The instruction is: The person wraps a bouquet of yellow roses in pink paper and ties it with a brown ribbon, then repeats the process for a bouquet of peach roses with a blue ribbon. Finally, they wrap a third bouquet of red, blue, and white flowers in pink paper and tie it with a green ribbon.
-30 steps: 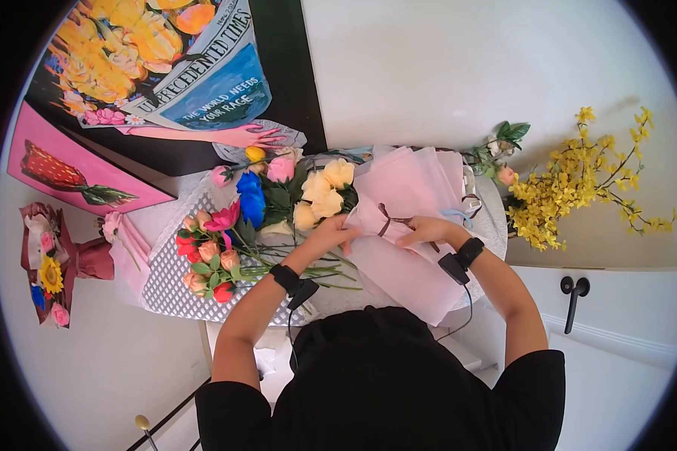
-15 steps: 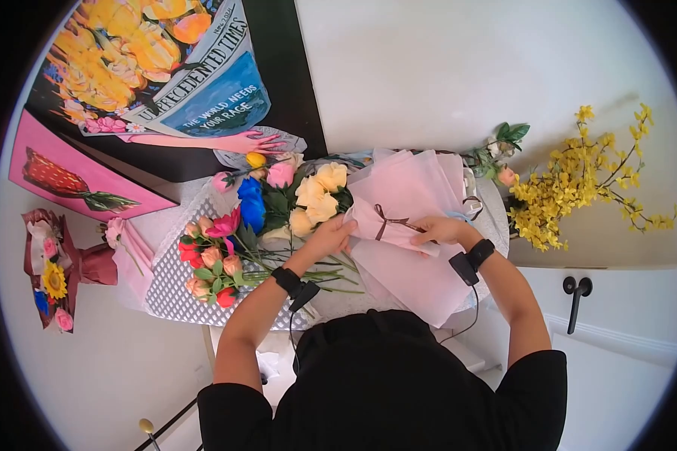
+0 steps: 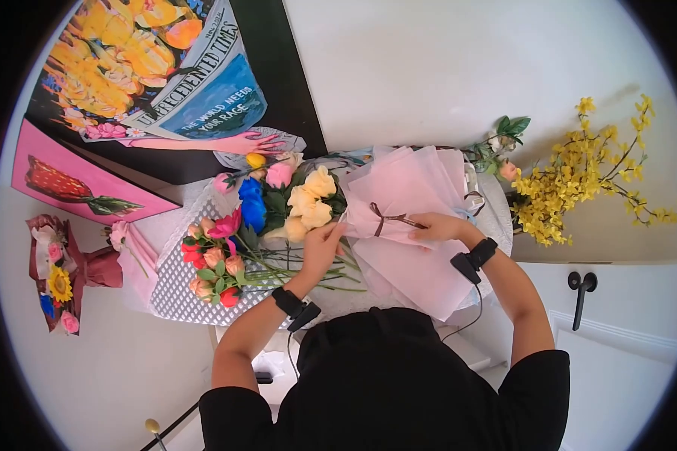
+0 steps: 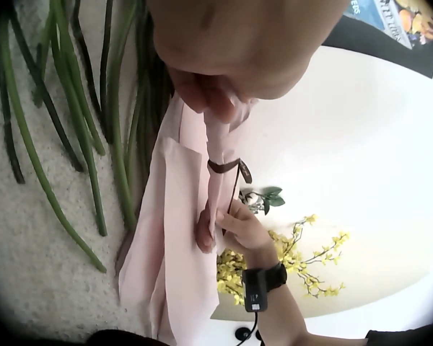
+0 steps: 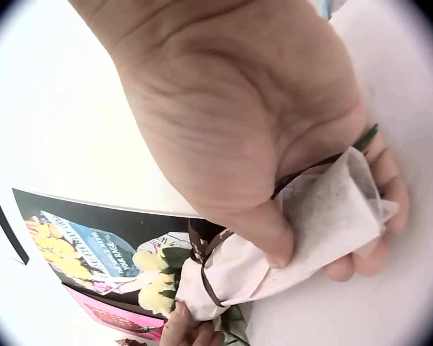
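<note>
A small bouquet of cream roses (image 3: 308,207), wrapped in a pale pink paper sleeve (image 3: 359,223), lies between my two hands. A dark brown ribbon (image 3: 379,218) is tied in a bow around the sleeve. Close below the blooms, my left hand (image 3: 322,252) pinches the paper's upper edge. My right hand (image 3: 438,227) grips the sleeve's narrow lower end, thumb on one side and fingers on the other in the right wrist view. There a green stem tip (image 5: 369,137) pokes past the paper (image 5: 332,205). Larger pink wrapping sheets (image 3: 421,282) spread underneath.
Left of the bouquet lie loose red and peach roses (image 3: 212,259), a blue flower (image 3: 252,203) and green stems (image 4: 79,130). Yellow blossom branches (image 3: 572,180) stand at the right. Paintings (image 3: 203,90) lean at the back left, beside a dark red wrapped bouquet (image 3: 60,274).
The wrapped cream roses have shifted a little left, with both hands holding on. My left hand has moved left and slightly toward my body.
</note>
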The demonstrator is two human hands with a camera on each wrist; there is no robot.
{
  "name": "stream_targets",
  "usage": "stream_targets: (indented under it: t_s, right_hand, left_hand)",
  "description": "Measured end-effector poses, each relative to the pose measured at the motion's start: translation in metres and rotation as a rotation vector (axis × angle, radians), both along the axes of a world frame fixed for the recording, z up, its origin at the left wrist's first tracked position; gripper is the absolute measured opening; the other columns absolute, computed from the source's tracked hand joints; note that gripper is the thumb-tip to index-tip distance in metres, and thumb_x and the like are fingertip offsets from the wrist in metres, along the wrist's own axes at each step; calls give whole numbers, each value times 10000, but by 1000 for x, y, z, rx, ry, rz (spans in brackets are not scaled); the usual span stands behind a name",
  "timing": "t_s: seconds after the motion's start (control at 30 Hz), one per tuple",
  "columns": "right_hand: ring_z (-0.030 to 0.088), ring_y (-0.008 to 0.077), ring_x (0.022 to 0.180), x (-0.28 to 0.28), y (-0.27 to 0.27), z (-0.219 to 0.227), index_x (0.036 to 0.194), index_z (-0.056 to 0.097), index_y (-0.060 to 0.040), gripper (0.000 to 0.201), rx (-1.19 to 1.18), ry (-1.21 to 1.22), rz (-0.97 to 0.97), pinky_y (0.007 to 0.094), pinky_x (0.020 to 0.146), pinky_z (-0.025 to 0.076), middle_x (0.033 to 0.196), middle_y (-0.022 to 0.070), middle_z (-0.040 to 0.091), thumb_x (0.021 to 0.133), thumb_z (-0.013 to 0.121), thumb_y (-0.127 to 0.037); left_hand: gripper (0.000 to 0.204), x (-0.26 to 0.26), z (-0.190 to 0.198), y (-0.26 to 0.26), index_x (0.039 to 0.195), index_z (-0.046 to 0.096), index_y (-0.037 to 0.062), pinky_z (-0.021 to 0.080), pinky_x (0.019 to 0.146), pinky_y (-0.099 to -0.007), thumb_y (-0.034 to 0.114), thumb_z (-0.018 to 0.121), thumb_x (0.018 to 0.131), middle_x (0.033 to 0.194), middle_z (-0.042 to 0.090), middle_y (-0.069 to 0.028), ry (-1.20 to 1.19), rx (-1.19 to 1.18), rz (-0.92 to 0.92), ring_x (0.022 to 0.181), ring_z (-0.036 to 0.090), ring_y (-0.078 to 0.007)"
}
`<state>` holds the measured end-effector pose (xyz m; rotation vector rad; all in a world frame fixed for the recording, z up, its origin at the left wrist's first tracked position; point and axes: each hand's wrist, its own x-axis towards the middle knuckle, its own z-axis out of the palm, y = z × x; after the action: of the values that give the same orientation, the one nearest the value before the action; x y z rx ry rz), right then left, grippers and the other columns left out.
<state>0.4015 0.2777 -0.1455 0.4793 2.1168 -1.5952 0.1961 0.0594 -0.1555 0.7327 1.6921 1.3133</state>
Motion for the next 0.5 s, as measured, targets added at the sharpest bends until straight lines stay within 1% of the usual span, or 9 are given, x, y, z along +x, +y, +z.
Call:
stream_targets:
  t_s: [0.1,0.17,0.23,0.27,0.33,0.37,0.43,0.47,0.5]
  right_hand:
    - [528,125,628,-1,-2,-2,907,496,-14,188,107,41,-17,276,603,425,726,35,542,866,537,-192]
    - [462,126,638,3,-2,-6,890,489,-11,197,174,207,-123,289,599,398,691,29,507,854,550,-195]
    - [435,124,633,3,-2,-4,876,484,-13,194,175,221,-128,295,589,386,674,28,485,849,555,-192]
    - [407,123,627,3,-3,-4,863,479,-15,193,174,235,-128,302,579,374,657,27,464,845,560,-190]
    - [400,123,621,1,-3,-5,843,474,-17,193,199,236,-109,304,570,367,648,27,449,840,565,-187]
    - [394,122,614,-1,-2,-3,823,469,-18,195,225,238,-96,306,562,359,638,27,435,835,571,-184]
    - [393,122,615,-2,-3,3,808,467,-19,200,251,218,-73,303,561,357,639,27,433,830,577,-185]
    - [392,121,615,-2,-3,6,793,466,-21,206,269,196,-58,301,561,355,640,27,432,825,584,-187]
    - [392,121,615,-1,-2,7,793,466,-21,206,274,196,-59,301,561,355,640,27,432,825,584,-187]
  left_hand:
    - [188,7,16,-5,944,589,-10,412,459,-225,160,538,880,685,585,-50,115,-35,57,462,532,-102]
    - [169,5,29,-5,979,578,-1,440,489,-248,121,530,872,760,612,-76,193,-39,66,506,569,-136]
    - [192,-6,43,0,1021,563,21,477,585,-298,71,523,840,888,615,-105,1080,353,-82,710,614,-217]
    - [192,-11,52,8,1021,563,21,477,585,-298,71,523,840,888,615,-105,1080,353,-80,710,614,-217]
    - [184,-27,71,32,986,591,40,466,729,-341,72,515,821,951,606,-102,1258,377,-350,868,585,-253]
    - [184,-36,76,48,986,591,40,466,729,-341,72,515,821,951,606,-102,1262,379,-342,868,585,-253]
    - [187,-49,86,78,972,606,74,422,822,-348,145,548,809,948,622,-95,1483,305,-680,885,584,-237]
    - [187,-52,82,86,972,606,74,422,822,-348,145,548,809,948,622,-95,1487,309,-675,885,584,-237]
    - [170,-54,71,94,935,618,98,398,841,-354,182,550,804,927,629,-80,1426,147,-827,895,577,-228]
